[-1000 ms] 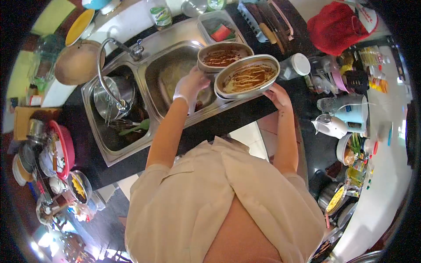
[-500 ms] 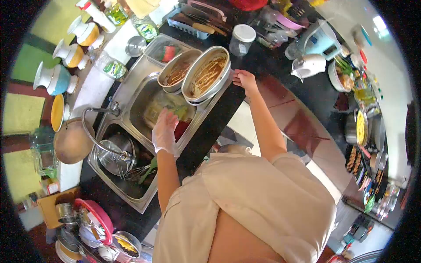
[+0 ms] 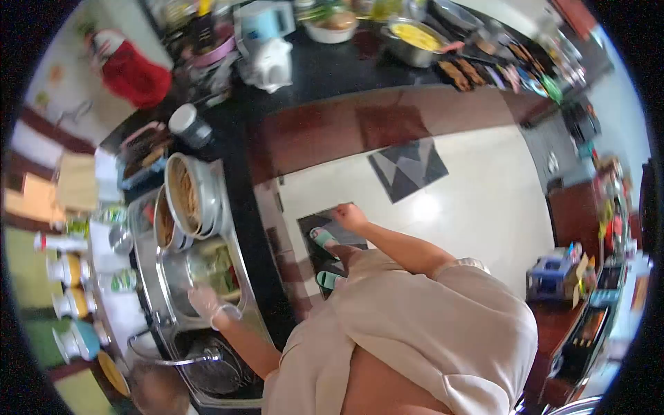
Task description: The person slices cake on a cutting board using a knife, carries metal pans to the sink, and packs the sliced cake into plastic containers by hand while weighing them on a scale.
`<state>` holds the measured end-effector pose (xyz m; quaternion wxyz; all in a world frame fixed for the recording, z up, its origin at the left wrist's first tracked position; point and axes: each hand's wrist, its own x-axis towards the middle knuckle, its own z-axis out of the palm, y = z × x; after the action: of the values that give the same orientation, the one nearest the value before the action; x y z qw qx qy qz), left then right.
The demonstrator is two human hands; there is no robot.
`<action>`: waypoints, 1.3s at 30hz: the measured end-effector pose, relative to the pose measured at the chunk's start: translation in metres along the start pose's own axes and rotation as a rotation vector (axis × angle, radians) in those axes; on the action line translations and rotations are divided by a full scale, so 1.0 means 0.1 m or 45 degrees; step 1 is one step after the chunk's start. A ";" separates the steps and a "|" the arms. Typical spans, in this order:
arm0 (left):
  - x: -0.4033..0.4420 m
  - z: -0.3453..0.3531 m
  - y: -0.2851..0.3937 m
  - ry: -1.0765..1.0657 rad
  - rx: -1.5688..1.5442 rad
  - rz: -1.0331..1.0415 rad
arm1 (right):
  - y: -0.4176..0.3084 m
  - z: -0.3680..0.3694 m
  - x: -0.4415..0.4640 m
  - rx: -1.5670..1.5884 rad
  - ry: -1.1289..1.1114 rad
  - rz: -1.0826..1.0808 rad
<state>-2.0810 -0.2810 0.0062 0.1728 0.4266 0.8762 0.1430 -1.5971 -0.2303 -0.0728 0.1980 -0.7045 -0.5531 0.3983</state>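
Note:
My left hand (image 3: 205, 302), in a clear plastic glove, hovers over the near part of the sink basin (image 3: 181, 273). Its fingers look loosely apart, somewhat blurred, with nothing seen in them. Beyond it, green leaves (image 3: 223, 263) and a red item lie in the basin. Two oval pans (image 3: 209, 197) with brown residue stand at the basin's far end. Out over the floor, away from the counter, my right hand (image 3: 351, 216) has its fingers curled in, and nothing shows in them.
A faucet (image 3: 207, 356) arches over the second basin, which holds a metal pot. On the far counter are a white kettle (image 3: 271, 66), a pot of yellow food (image 3: 415, 38) and a bowl (image 3: 330, 31). A lidded jar (image 3: 190, 126) stands past the pans. Dark mats (image 3: 408, 169) lie on the floor.
The view has swung right, bringing more floor into sight. My right hand has come off the counter edge beside the pans and is now over the floor. My left hand stays over the sink.

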 end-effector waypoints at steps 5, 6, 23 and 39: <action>-0.03 0.08 0.38 0.369 -0.175 0.208 | 1.22 -0.79 -0.45 0.511 -0.178 0.549; 0.01 0.05 0.39 0.436 -0.133 0.290 | 1.58 -0.81 -0.41 0.365 -0.167 0.560; -2.26 0.99 5.81 0.281 -2.219 0.519 | 4.69 -3.34 -1.63 1.071 0.707 1.220; -3.57 2.59 9.84 -1.046 -2.457 0.583 | 5.74 -4.80 -1.03 2.024 1.009 1.289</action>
<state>-1.0787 0.0472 0.2297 0.6872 0.2793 0.1670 0.6495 -0.8737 -0.4273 -0.1602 0.5853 -0.6013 0.3390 0.4253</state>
